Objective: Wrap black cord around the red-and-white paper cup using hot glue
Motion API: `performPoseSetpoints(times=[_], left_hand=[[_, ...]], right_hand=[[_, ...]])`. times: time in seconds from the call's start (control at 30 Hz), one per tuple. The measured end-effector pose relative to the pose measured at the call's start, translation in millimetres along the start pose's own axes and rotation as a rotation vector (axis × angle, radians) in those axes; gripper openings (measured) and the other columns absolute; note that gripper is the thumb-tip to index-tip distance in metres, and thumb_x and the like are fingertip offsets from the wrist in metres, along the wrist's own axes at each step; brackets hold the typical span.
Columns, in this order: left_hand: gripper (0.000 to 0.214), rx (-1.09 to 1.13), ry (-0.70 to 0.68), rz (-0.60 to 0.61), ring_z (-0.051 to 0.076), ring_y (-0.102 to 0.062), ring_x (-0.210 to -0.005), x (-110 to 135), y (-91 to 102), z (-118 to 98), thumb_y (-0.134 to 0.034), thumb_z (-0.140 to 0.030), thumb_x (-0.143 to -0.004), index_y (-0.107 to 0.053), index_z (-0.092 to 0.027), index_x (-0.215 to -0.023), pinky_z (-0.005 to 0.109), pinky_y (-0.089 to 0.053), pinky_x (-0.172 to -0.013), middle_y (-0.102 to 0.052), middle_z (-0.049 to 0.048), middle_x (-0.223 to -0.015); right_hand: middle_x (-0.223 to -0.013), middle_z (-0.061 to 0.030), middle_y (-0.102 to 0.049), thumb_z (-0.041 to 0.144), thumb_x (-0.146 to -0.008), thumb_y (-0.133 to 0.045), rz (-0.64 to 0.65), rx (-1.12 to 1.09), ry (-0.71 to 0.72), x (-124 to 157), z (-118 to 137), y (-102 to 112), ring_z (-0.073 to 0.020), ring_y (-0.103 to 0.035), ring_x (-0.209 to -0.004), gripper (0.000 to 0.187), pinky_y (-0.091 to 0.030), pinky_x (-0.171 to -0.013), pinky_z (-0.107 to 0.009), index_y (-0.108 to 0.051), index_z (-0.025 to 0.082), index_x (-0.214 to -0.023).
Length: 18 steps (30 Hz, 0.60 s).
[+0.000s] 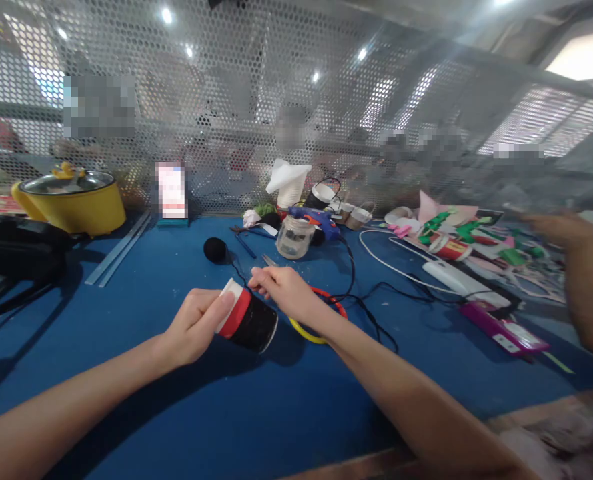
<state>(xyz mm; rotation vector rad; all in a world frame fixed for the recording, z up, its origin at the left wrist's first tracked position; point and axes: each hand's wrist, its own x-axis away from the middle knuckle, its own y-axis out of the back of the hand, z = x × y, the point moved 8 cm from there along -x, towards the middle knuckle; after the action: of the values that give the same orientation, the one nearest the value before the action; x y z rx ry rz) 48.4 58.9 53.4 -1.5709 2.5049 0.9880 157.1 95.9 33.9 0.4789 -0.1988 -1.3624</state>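
Note:
My left hand (196,327) is closed around a paper cup (261,323) lying tilted on its side above the table. The cup has a white part, a red band and a black part that looks wrapped in yarn. Just beyond the cup, my right hand (289,290) is pinched on a black yarn strand. That strand (239,272) runs back to a black yarn ball (215,251) on the table. Under my right forearm lies a red and yellow ring (309,333), partly covered.
A glass jar (295,240) stands beyond my hands, with a blue glue gun (321,220) across it. Cables and a purple device (503,328) lie right. A yellow pot (73,203) and a lit phone (171,192) stand at the back. Another person's arm (589,280) reaches in from the right.

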Motion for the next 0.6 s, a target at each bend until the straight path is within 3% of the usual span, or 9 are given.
performPoseSetpoints(times=[0.17,0.27,0.37,0.43,0.47,0.53,0.6], left_hand=[[0.038,0.11,0.131,-0.072,0.007,-0.023,-0.042,-1.9,4.9,14.0,-0.028,-0.036,-0.078,-0.03,-0.017,-0.045,0.022,-0.021,-0.041,-0.029,-0.0043,-0.044],[0.038,0.138,0.167,-0.085,0.007,-0.024,-0.042,-2.6,5.4,19.5,-0.029,-0.039,-0.077,-0.03,-0.017,-0.045,0.022,-0.022,-0.042,-0.029,-0.0043,-0.044],[0.039,0.151,0.177,-0.09,0.007,-0.024,-0.043,-3.0,5.8,22.3,-0.029,-0.04,-0.076,-0.03,-0.017,-0.045,0.021,-0.022,-0.042,-0.029,-0.0044,-0.044],[0.039,0.138,0.172,-0.091,0.007,-0.024,-0.043,-3.2,6.2,22.6,-0.029,-0.04,-0.077,-0.032,-0.017,-0.045,0.021,-0.023,-0.042,-0.029,-0.0042,-0.044],[0.039,0.129,0.163,-0.094,0.007,-0.024,-0.043,-3.2,6.7,22.0,-0.029,-0.04,-0.077,-0.033,-0.017,-0.046,0.021,-0.023,-0.042,-0.03,-0.0041,-0.045],[0.039,0.106,0.136,-0.107,0.007,-0.025,-0.044,-2.8,8.0,19.5,-0.028,-0.039,-0.077,-0.034,-0.017,-0.046,0.021,-0.024,-0.043,-0.031,-0.0038,-0.045],[0.039,0.073,0.092,-0.118,0.007,-0.026,-0.043,-2.1,9.0,14.9,-0.028,-0.038,-0.078,-0.034,-0.017,-0.045,0.022,-0.025,-0.043,-0.032,-0.0035,-0.045]], right_hand=[[-0.053,0.0025,-0.048,0.04,-0.074,-0.041,-0.059,-0.466,-0.101,-3.8,-5.8,16.2,-0.0054,-0.041,-0.044,0.029,-0.032,-0.044,-0.02,-0.05,0.013,-0.066],[-0.043,0.008,-0.04,0.032,-0.071,-0.048,0.013,-0.584,-0.099,0.1,0.7,17.4,-0.004,-0.033,-0.037,0.017,-0.026,-0.039,-0.018,-0.049,0.015,-0.073],[-0.045,0.0063,-0.046,0.02,-0.071,-0.045,0.084,-0.438,-0.121,7.1,4.5,18.8,-0.0066,-0.042,-0.043,0.011,-0.033,-0.044,-0.02,-0.05,0.016,-0.08],[-0.071,-0.0012,-0.058,0.014,-0.067,-0.049,0.064,-0.213,-0.079,12.1,9.4,24.8,-0.0111,-0.053,-0.07,0.018,-0.039,-0.062,-0.025,-0.053,0.016,-0.085],[-0.088,-0.0051,-0.057,0.014,-0.066,-0.051,0.033,-0.099,-0.052,14.9,12.2,28.1,-0.014,-0.05,-0.087,0.021,-0.038,-0.072,-0.028,-0.054,0.016,-0.087],[-0.109,-0.0091,-0.048,0.022,-0.068,-0.053,0.015,0.024,-0.033,21.4,14.6,27.5,-0.0182,-0.042,-0.103,0.027,-0.036,-0.08,-0.031,-0.054,0.016,-0.094],[-0.108,-0.0111,-0.048,0.035,-0.073,-0.047,0.117,-0.036,-0.072,28.7,10.5,13.0,-0.0189,-0.048,-0.096,0.037,-0.041,-0.074,-0.032,-0.048,0.016,-0.105]])
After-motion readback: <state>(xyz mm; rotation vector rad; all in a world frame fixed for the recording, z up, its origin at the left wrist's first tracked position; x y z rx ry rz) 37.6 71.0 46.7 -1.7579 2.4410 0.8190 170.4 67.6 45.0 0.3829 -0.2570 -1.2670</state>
